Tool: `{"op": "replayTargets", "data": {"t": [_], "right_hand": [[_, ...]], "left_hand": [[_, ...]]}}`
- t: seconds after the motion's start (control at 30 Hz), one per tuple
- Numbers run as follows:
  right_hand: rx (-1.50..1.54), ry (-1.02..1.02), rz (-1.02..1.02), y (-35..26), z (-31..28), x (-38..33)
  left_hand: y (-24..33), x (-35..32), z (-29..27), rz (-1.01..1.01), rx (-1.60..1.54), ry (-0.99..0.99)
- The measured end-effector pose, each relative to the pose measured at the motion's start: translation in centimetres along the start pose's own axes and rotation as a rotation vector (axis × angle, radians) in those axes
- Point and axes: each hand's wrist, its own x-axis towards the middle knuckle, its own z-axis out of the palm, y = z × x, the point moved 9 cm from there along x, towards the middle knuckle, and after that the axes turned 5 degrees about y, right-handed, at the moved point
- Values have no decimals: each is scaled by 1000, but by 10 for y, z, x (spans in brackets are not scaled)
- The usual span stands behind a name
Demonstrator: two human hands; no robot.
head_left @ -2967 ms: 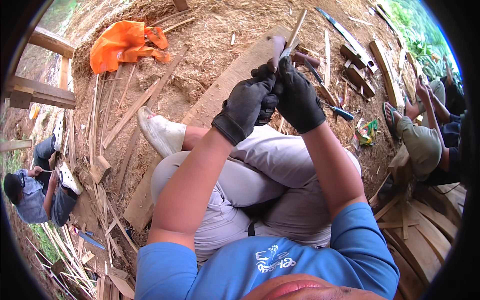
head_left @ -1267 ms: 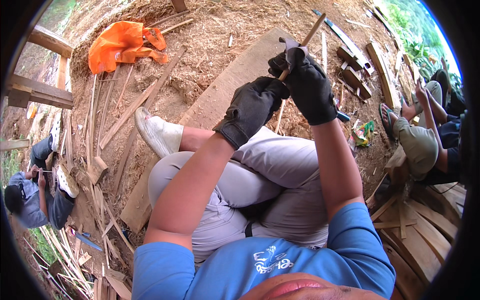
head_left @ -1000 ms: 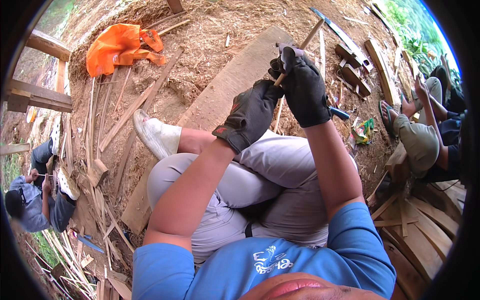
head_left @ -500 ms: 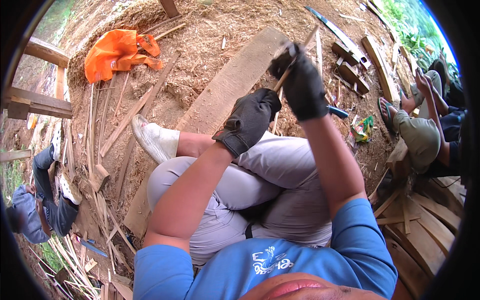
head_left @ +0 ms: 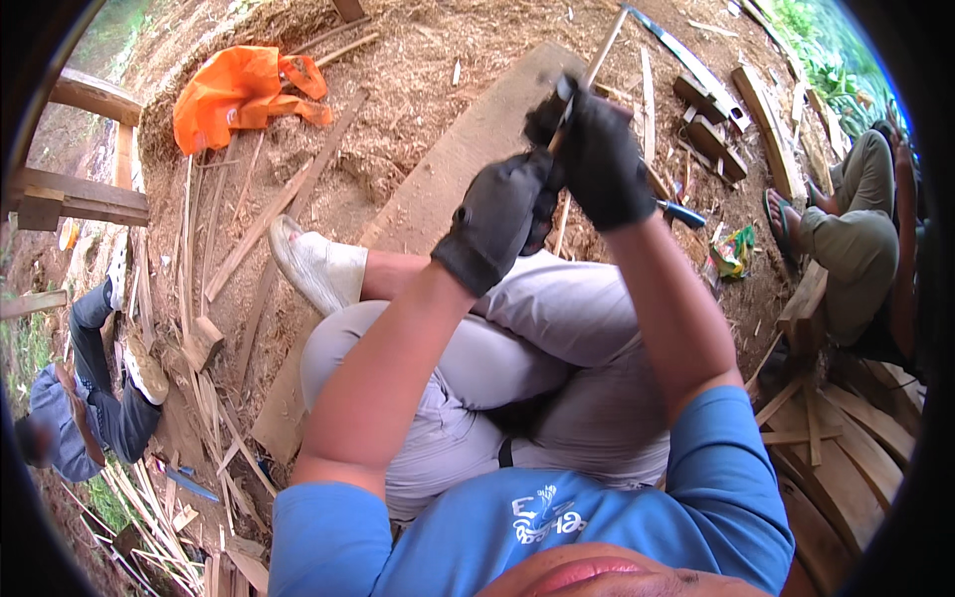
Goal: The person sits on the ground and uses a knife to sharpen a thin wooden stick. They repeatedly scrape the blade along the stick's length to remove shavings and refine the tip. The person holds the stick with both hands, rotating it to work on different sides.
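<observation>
A thin wooden stick (head_left: 608, 48) slants up and away between my hands, above a broad flat plank (head_left: 448, 149). My left hand (head_left: 495, 211), in a black glove, is closed around its near end, over my crossed legs. Just to the right, my right hand (head_left: 605, 164), also gloved, closes on the stick a little farther up. Motion blurs its fingertips, and I cannot tell whether a small tool is in them too. The stick's lower end is hidden by the gloves.
An orange plastic bag (head_left: 234, 99) lies at far left. To the right are a long saw (head_left: 686, 62), wooden hand planes (head_left: 714, 147) and a blue-handled tool (head_left: 682, 213). Wood strips and shavings cover the ground. One person (head_left: 95, 398) sits left, another (head_left: 856, 239) right.
My left hand has moved slightly up and right, closer to my right hand. The stick stands steeper. The person at right has shifted their arms and legs.
</observation>
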Motion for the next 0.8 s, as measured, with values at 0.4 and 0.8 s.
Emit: {"op": "replayTargets", "data": {"t": [0.4,0.8], "right_hand": [[1007,134,715,44,21,-21],[627,213,560,36,-1,6]], "left_hand": [[25,-2,4,576,1037,278],[15,10,-1,493,1105,328]]}}
